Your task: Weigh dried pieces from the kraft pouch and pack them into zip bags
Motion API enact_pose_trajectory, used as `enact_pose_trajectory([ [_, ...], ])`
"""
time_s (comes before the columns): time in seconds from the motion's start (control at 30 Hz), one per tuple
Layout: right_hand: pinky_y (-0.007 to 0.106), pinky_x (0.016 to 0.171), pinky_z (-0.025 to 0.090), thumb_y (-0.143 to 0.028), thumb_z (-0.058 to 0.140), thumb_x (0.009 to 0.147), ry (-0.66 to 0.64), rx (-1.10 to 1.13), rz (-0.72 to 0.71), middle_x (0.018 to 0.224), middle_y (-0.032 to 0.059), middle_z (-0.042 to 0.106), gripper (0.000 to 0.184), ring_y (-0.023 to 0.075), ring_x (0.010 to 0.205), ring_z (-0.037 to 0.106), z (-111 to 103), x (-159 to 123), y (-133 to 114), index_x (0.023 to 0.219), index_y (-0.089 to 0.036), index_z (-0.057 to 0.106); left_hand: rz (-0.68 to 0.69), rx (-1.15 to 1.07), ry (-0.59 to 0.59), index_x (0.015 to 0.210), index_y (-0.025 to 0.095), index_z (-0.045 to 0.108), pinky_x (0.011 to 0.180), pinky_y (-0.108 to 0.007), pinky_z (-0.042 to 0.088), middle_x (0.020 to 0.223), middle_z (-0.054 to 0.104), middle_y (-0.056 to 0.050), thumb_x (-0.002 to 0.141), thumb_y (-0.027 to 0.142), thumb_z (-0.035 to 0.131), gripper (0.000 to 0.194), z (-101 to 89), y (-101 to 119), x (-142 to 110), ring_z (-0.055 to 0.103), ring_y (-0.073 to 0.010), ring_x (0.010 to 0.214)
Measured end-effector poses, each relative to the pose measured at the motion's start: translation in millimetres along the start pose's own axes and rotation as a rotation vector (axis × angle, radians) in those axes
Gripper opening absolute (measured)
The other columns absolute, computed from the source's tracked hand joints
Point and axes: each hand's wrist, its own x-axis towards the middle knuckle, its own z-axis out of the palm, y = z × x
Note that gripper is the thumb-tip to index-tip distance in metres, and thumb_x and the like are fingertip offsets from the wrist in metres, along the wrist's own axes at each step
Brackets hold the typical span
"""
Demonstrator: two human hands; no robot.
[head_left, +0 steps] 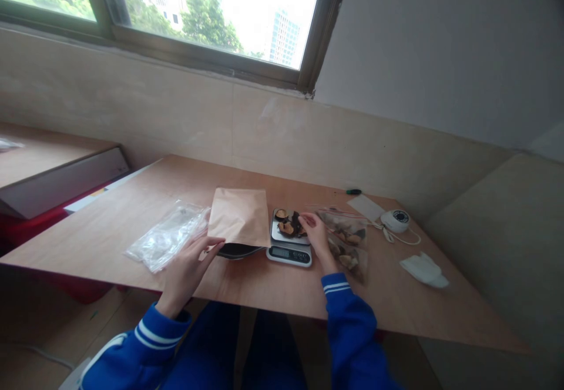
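My left hand (189,269) pinches the near left corner of a brown kraft paper bag (240,217). The bag lies flat, its dark mouth toward me. Beside it stands a small white kitchen scale (288,255) with a display at the front. Several dried mushrooms (287,227), dark and tan, rest on its plate. Over the plate's right side, my right hand (316,234) has its fingers closed on a dark dried mushroom, which they partly hide. A clear zip bag (350,240) holding more dried mushrooms lies just right of that hand.
Clear plastic bags (170,234) lie on the wooden table (247,287), left of the paper bag. On the right are a white dome camera (395,221) with a cable, a white card (365,208), a crumpled white tissue (423,269) and a green-handled tool (353,191). A wall stands behind.
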Motion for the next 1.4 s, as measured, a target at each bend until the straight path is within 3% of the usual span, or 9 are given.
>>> enact_pose_trajectory([
  [0.2,0.041,0.097,0.042,-0.047,0.055,0.079,0.097,-0.008,-0.016,0.111,0.0109,0.067,0.038,0.0236,0.108,0.059,-16,-20,-6,0.098,-0.016,0.066,-0.003,0.007,-0.023,0.093,0.028,0.067,0.077,-0.029,0.050,0.093,0.071,0.000,0.088,0.049,0.049,0.028,5.9,-7,1,0.066,-0.0197,0.084],
  [0.4,0.041,0.088,0.046,-0.042,0.058,0.078,0.145,-0.166,-0.068,0.092,0.0090,0.068,0.027,0.0251,0.093,0.062,-35,-84,-9,0.084,-0.018,0.068,-0.051,0.018,-0.061,0.093,0.028,0.067,0.089,-0.035,0.046,0.103,0.070,-0.003,0.088,0.050,0.047,0.031,18.8,-9,3,0.058,-0.0248,0.109],
  [0.57,0.038,0.080,0.049,-0.043,0.060,0.078,0.186,-0.094,0.090,0.087,0.0067,0.069,0.025,0.0234,0.084,0.063,-46,-117,6,0.084,-0.019,0.068,-0.116,0.025,-0.108,0.094,0.028,0.067,0.091,-0.038,0.045,0.107,0.069,-0.002,0.088,0.049,0.046,0.030,27.2,-10,6,0.057,-0.0253,0.111],
  [0.77,0.035,0.071,0.051,-0.045,0.062,0.075,0.221,-0.025,0.134,0.082,0.0061,0.070,0.027,0.0218,0.077,0.064,-47,-115,10,0.082,-0.019,0.068,-0.103,0.028,-0.047,0.091,0.028,0.066,0.089,-0.039,0.046,0.105,0.070,-0.002,0.088,0.044,0.047,0.026,39.4,-17,-3,0.058,-0.0255,0.103],
  [1.1,0.034,0.068,0.050,-0.046,0.060,0.077,0.166,-0.063,0.130,0.078,0.0057,0.070,0.028,0.0214,0.074,0.063,-44,-117,6,0.083,-0.019,0.067,-0.057,0.124,-0.129,0.105,0.025,0.061,0.087,-0.038,0.042,0.115,0.065,-0.004,0.089,0.033,0.042,0.026,43.5,-19,-11,0.057,-0.0259,0.099],
  [1.27,0.033,0.065,0.049,-0.047,0.060,0.077,0.159,-0.070,0.129,0.074,0.0054,0.069,0.030,0.0204,0.069,0.062,-44,-116,7,0.083,-0.018,0.067,-0.070,0.245,-0.167,0.117,0.027,0.056,0.086,-0.039,0.039,0.125,0.061,-0.004,0.090,0.031,0.038,0.032,41.6,-12,-12,0.054,-0.0278,0.112],
  [1.4,0.032,0.063,0.048,-0.050,0.060,0.076,0.154,-0.065,0.123,0.071,0.0052,0.068,0.033,0.0201,0.068,0.061,-44,-115,8,0.082,-0.018,0.067,-0.120,0.309,-0.189,0.124,0.022,0.050,0.090,-0.042,0.039,0.131,0.057,-0.008,0.092,0.029,0.033,0.038,43.1,-11,-8,0.051,-0.0280,0.120],
])
